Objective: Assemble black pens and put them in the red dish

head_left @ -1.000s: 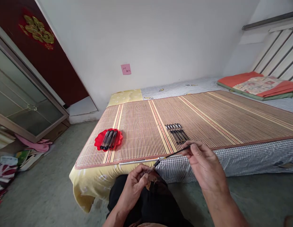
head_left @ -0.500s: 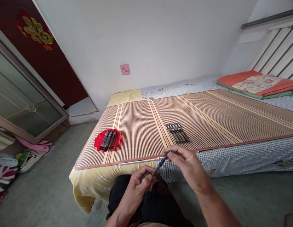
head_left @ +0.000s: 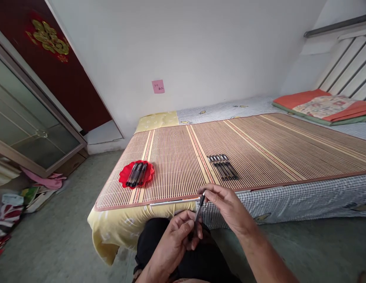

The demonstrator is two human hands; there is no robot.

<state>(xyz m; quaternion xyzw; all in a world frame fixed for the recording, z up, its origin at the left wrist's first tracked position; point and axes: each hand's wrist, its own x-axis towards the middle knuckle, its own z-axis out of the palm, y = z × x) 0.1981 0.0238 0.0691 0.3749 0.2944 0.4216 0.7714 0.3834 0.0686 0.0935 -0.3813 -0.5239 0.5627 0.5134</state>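
Both hands meet over the lap, the left hand point(head_left: 178, 236) and right hand point(head_left: 227, 206) gripping one dark pen point(head_left: 198, 210), before a bamboo mat point(head_left: 259, 145) bearing a red dish point(head_left: 123, 179) of pens and a pen row point(head_left: 223, 166).

Plenty of room on the bamboo mat point(head_left: 274, 141). 2 obstacles sit on it: the red dish point(head_left: 124, 181) at the frame's lower left and the row of pens point(head_left: 223, 167) just right of centre, well apart, with a wide bare strip between them. Right of the row it's bare mat up to the folded blanket point(head_left: 324, 106) at the upper right. Left hand point(head_left: 177, 236) and right hand point(head_left: 227, 204) are bunched at bottom centre, both gripping 1 pen point(head_left: 199, 210), right by the bed edge point(head_left: 118, 228), so that edge is the nearest thing ahead. Floor at lower left is open up to the clutter point(head_left: 12, 204) at far left.
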